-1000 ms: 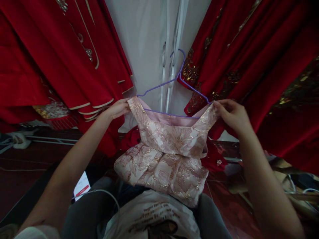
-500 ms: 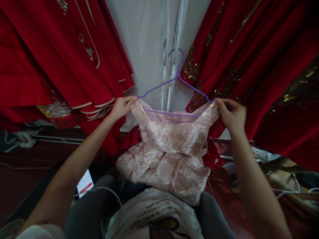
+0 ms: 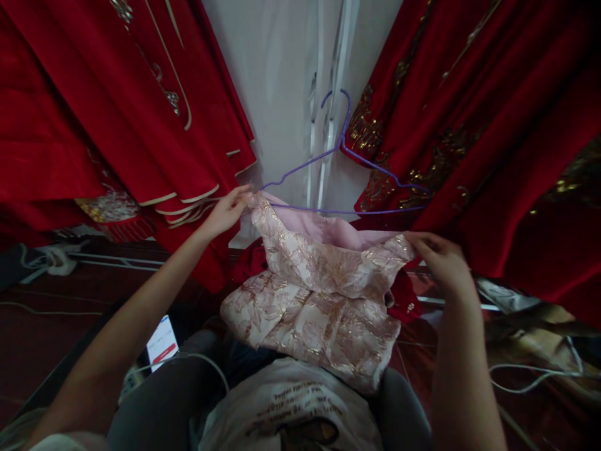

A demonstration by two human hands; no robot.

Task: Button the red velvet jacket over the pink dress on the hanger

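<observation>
A pink and gold brocade dress (image 3: 323,269) with a pale pink lining lies bunched over my lap. My left hand (image 3: 231,210) pinches its left shoulder strap together with the left end of a purple wire hanger (image 3: 305,164). My right hand (image 3: 441,254) is closed on the right shoulder strap and holds it below the hanger. The hanger's right end sticks out free of that strap, in front of red cloth. Its hook points up before the pale wall.
Red garments (image 3: 188,106) with trim hang at the left, and sequinned red garments (image 3: 469,138) hang at the right. A lit phone (image 3: 161,343) lies by my left leg. A white cable (image 3: 535,373) loops at lower right.
The right strap has come off the hanger's right end. My right hand has moved down with the strap, while my left hand stays nearly in place.
</observation>
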